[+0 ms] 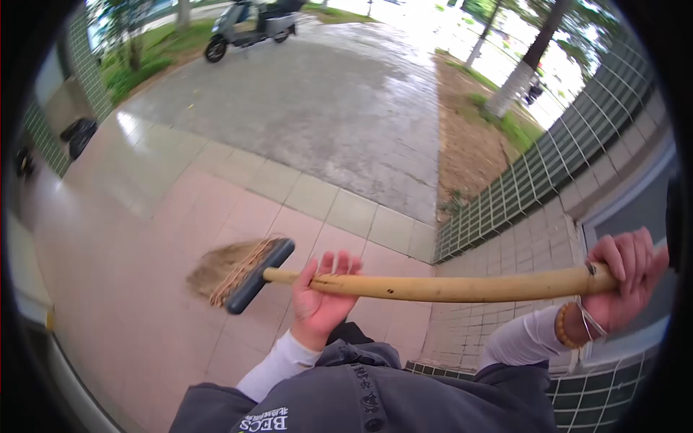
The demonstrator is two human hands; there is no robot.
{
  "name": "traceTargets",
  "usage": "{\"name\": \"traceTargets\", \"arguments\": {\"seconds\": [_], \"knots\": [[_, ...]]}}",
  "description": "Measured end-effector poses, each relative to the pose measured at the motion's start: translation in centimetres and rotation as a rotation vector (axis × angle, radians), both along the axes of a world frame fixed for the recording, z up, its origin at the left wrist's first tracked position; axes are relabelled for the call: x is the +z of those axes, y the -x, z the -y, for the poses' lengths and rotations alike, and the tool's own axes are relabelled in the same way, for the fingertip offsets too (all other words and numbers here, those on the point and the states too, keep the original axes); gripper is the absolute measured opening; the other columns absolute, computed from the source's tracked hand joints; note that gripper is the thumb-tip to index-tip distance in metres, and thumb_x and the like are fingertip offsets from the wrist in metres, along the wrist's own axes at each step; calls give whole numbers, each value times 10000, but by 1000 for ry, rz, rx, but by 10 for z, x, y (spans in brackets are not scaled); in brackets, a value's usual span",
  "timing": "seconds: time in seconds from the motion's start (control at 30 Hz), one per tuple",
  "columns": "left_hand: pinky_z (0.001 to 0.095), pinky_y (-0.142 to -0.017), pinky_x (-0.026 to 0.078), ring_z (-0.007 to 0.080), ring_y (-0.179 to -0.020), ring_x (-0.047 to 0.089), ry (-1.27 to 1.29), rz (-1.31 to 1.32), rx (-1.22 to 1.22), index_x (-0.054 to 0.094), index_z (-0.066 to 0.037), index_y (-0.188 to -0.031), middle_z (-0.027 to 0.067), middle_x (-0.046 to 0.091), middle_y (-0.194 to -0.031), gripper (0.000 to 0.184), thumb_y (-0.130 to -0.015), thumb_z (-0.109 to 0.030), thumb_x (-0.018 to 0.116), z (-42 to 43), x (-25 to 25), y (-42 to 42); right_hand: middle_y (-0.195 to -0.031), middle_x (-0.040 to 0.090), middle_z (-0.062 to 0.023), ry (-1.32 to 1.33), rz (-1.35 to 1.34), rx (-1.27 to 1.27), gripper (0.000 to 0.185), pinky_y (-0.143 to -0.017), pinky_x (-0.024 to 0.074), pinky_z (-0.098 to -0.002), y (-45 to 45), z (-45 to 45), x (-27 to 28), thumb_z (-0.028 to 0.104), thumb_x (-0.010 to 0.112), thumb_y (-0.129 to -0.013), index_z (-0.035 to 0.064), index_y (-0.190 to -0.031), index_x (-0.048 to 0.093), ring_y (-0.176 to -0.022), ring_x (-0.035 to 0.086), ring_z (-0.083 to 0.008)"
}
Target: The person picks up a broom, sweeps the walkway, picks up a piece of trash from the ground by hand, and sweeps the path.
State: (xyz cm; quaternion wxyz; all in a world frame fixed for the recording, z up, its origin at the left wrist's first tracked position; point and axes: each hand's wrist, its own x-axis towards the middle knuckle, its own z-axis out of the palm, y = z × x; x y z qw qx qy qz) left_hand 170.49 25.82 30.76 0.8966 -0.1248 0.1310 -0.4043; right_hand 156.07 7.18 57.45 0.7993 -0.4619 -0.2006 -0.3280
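Observation:
A broom with a pale wooden handle (462, 287), a dark head block (260, 276) and brown bristles (229, 268) lies across my view, its head to the left above the pink tiles. My left hand (322, 299) cradles the handle near the head, palm up, with the fingers curling up from beneath it. Around the far end of the handle, at the right, my right hand (625, 278) is closed. A beaded bracelet (568, 325) circles that wrist. The bristles look slightly blurred, and I cannot tell whether they touch the floor.
A tiled wall (505, 252) with a window frame (628, 202) stands close on the right. Pink floor tiles (130, 289) meet grey paving (310, 108) ahead. A scooter (253, 27) is parked at the back. Dark bags (79, 136) sit at the left, and a tree (530, 68) rises at right.

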Motion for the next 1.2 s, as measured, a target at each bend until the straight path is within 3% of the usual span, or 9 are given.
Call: {"name": "traceTargets", "arguments": {"seconds": [0.07, 0.33, 0.43, 0.47, 0.6, 0.67, 0.8, 0.97, 1.2], "knots": [[390, -901, 329, 173, -844, 482, 41, -11, -54, 528, -49, -803, 7, 491, -689, 86, -797, -125, 487, 26, -5, -24, -477, 313, 43, -47, 55, -85, 254, -471, 334, -217, -23, 48, -18, 241, 416, -875, 88, -678, 371, -384, 319, -56], [309, -822, 372, 93, -547, 395, -223, -40, -91, 411, -70, -696, -46, 344, -533, 82, -775, -74, 434, 141, -47, -162, -700, 421, -40, -19, 51, -1114, 281, -511, 397, -251, -114, 235, -99, 62, 427, -814, 33, -1085, 358, -490, 419, -88], [281, -759, 387, 93, -517, 382, -275, -64, -133, 393, -80, -665, -46, 325, -514, 111, -769, -78, 432, 184, -42, -212, -952, 451, -106, 45, 46, -1652, 465, -690, 432, -271, -139, 281, -89, -18, 473, -746, 26, -1179, 308, -829, 512, -171], [267, -728, 390, 93, -505, 375, -297, -104, -135, 384, -85, -652, -46, 318, -507, 124, -766, -80, 432, 195, -41, -224, -1056, 429, -110, 192, 30, -1851, 544, -856, 364, -343, -142, 303, -97, -47, 483, -722, 20, -1219, 273, -966, 472, -199], [285, -763, 369, 102, -500, 353, -270, -182, -260, 325, -99, -594, -31, 298, -486, 202, -763, -88, 436, 259, -53, -289, -947, 476, -73, 866, -378, -2452, 448, -938, 264, -398, -171, 346, -77, -9, 483, -723, 10, -1160, 385, -939, 485, -197], [287, -764, 368, 104, -501, 352, -306, -219, -324, 317, -99, -589, -27, 295, -486, 211, -766, -91, 432, 295, -60, -318, -782, 482, -59, 1672, -911, -1854, 291, -949, 233, -402, -155, 376, -85, 69, 497, -721, 9, -1004, 513, -860, 487, -206], [327, -780, 372, 133, -524, 366, -445, -206, -525, 310, -91, -586, -8, 311, -496, 214, -771, -97, 417, 381, -82, -370, -690, 436, -73, 1807, -1267, -1543, 350, -875, 283, -375, -177, 400, -97, 239, 605, -623, 27, -892, 531, -717, 424, -249], [392, -822, 370, 201, -573, 396, -506, -241, -946, 316, -71, -624, 42, 346, -525, 164, -751, -98, 416, 495, -114, -411, -773, 472, -85, 1614, -2114, -1212, 651, -828, 296, -392, -193, 391, -111, 269, 750, -401, 58, -965, 503, -796, 441, -269], [421, -814, 376, 228, -593, 424, -528, -144, -1421, 356, -63, -624, 65, 378, -560, 154, -709, -111, 475, 659, -111, -372, -758, 520, -116, 1311, -2724, -1248, 288, -744, 348, -378, -128, 325, -117, 49, 587, -552, 82, -832, 525, -763, 504, -295]]}}
